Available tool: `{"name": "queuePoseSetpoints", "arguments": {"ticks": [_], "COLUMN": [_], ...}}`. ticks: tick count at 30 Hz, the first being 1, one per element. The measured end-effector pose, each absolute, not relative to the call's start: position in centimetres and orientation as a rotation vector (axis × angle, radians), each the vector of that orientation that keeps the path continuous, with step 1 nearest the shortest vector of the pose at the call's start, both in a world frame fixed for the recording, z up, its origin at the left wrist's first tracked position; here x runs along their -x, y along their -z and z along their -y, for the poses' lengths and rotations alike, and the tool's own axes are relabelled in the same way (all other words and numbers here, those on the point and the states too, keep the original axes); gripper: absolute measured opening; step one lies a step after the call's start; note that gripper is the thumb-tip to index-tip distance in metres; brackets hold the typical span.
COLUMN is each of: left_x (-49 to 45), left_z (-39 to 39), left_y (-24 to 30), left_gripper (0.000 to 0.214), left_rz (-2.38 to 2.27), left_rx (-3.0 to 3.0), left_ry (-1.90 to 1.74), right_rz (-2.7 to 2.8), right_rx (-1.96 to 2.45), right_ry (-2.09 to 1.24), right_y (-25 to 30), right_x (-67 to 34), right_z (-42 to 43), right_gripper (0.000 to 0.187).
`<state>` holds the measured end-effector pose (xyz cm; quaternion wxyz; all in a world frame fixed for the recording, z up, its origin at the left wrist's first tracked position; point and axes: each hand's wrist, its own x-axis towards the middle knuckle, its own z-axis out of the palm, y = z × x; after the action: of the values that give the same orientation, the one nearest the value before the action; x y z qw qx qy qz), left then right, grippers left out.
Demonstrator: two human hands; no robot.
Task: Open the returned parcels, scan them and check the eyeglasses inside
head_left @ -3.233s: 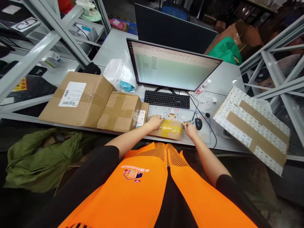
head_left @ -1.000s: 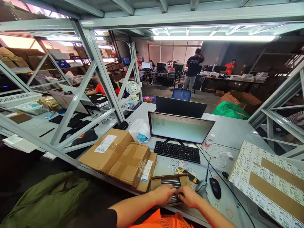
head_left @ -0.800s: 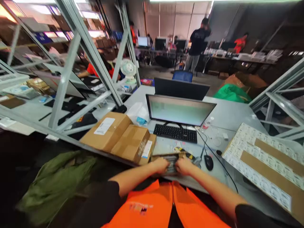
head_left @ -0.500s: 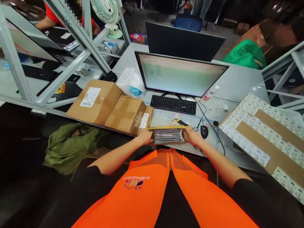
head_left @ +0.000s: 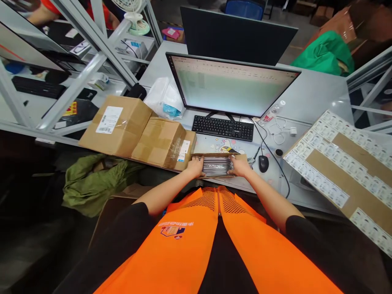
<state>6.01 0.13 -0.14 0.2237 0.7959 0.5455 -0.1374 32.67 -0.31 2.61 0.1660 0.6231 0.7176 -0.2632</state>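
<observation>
At the desk's front edge, right before my body, lies an open cardboard box [head_left: 241, 157]. Inside it is a shiny stack of thin dark items [head_left: 216, 166] with pale lines between them and white lettering across the middle; their kind cannot be made out. My left hand [head_left: 195, 166] grips the stack's left end, with fingers and thumb bent over it. At the opposite end my right hand [head_left: 239, 165] holds it in the same way. Partly hidden behind the box's rim is a yellow and black cutter [head_left: 229, 150].
Three closed cartons [head_left: 159, 141] stand along the left. A keyboard [head_left: 223, 127] and a monitor [head_left: 229, 87] are behind the box. To the right are a mouse [head_left: 263, 163], cables and a large sticker-covered cardboard sheet [head_left: 333, 163]. Metal frame bars [head_left: 76, 87] rise at left.
Both hands have moved inward from the box's outer ends onto the ends of the dark stack. More of the cardboard now shows at the right. The camera view has shifted slightly.
</observation>
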Motion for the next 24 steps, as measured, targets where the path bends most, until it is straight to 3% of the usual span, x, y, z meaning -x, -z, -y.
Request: {"name": "queuePoseSetpoints", "arguments": {"ticks": [4,9,11,14,17,22,24], "left_x": [-6.0,-4.4,-3.5,-2.2,-1.1,1.3,2.3], "left_z": [-0.3,0.2,0.5,1.2,1.9,2.7,2.8], "left_y": [0.0,0.1,-0.1,-0.9,-2.2,-4.1,-4.7], "left_gripper": [0.073,0.056,0.046,0.036,0.037,0.044,0.047], "left_rz": [-1.459,-1.310,-1.221,-1.067,-0.972,-1.131,-1.263], "left_rx": [-2.273,-2.380,-2.391,-2.379,-2.312,-2.058,-1.946], "left_ry": [0.305,0.119,0.039,-0.184,-0.469,-0.857,-0.952], "right_rz": [-2.022,-2.050,-1.949,-2.001,-2.082,-1.608,-1.522], "right_rx": [-1.797,-2.121,-2.426,-2.878,-2.985,-2.863,-2.763], "right_ry": [0.834,1.577,1.719,1.359,1.084,1.935,2.108], "right_y": [-1.6,-0.2,0.4,0.8,0.7,-0.3,-0.5], "right_x": [-32.3,-35.8,-37.2,-38.6,-39.6,-40.5,-40.4], "right_z": [-0.2,1.4,2.6,4.3,5.3,5.7,5.9], "right_gripper": [0.094,0.075,0.070,0.064,0.070,0.082,0.081]}}
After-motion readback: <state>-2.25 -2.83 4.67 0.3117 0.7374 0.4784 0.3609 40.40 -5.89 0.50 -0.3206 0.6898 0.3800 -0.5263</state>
